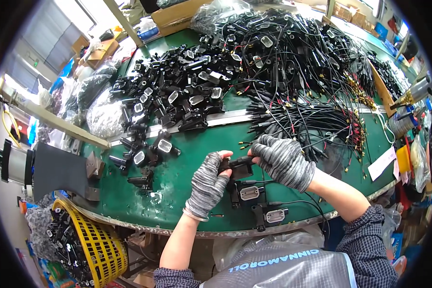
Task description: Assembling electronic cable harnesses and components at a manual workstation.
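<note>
My gloved left hand, in grey knit with bare fingertips, is closed on the left end of a small black housing. My right hand, gloved alike, pinches a thin black piece at the housing's upper right; whether that piece is a cable end is hard to tell. Just below lie two similar black housings, an upper one and a lower one, each with a silver-rimmed oval face and a black cable leading right. The fingers hide part of the held housing.
A heap of black housings covers the green table at the back left. Bundled black cables with red wires and gold tips lie back right. A yellow basket of black parts stands lower left, near a roll holder.
</note>
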`<state>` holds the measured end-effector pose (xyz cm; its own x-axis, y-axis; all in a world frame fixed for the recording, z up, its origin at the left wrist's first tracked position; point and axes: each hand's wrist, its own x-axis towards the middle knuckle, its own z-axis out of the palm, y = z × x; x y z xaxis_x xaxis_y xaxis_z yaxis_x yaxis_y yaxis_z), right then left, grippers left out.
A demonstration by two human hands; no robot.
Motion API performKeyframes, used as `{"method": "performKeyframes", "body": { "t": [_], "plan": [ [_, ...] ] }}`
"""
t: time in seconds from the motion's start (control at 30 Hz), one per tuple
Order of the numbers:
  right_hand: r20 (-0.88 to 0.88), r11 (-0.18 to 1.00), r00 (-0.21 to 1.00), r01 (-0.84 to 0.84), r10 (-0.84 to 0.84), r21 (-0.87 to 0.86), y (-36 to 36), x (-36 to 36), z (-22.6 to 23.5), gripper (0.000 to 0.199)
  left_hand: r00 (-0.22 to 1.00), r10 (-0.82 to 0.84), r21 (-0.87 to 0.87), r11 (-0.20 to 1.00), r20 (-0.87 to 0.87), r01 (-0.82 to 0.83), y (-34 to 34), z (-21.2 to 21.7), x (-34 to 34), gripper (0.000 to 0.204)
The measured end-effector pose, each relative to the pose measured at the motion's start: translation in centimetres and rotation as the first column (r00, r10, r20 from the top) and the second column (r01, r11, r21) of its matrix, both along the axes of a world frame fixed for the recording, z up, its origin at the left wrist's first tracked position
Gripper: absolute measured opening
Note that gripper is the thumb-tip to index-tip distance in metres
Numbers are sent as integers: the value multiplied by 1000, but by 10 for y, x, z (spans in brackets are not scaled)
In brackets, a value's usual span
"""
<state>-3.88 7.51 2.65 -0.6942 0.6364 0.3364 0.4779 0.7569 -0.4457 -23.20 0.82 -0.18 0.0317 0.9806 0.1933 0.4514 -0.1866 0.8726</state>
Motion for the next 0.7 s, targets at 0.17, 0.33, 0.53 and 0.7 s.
{"method": "performKeyframes", "body": {
  "t": [0.17, 0.33, 0.53, 0.7],
  "plan": [
    [209, 995, 978, -48, 29, 86, 6, 5, 3, 17, 938, -28, 205, 973, -345, 105, 12, 5, 14, 31],
    [285, 994, 954, -107, 94, 31, 7, 6, 11, 19, 858, 43, 321, 936, -512, 144, 11, 3, 21, 26],
    [104, 975, 994, -45, 23, 217, 7, 5, -1, 22, 946, -8, 147, 987, -325, 59, 13, 7, 22, 14],
    [126, 968, 992, -24, -8, 249, 4, 5, -11, 22, 955, -7, 123, 991, -298, 45, 12, 4, 22, 11]
  ]
}}
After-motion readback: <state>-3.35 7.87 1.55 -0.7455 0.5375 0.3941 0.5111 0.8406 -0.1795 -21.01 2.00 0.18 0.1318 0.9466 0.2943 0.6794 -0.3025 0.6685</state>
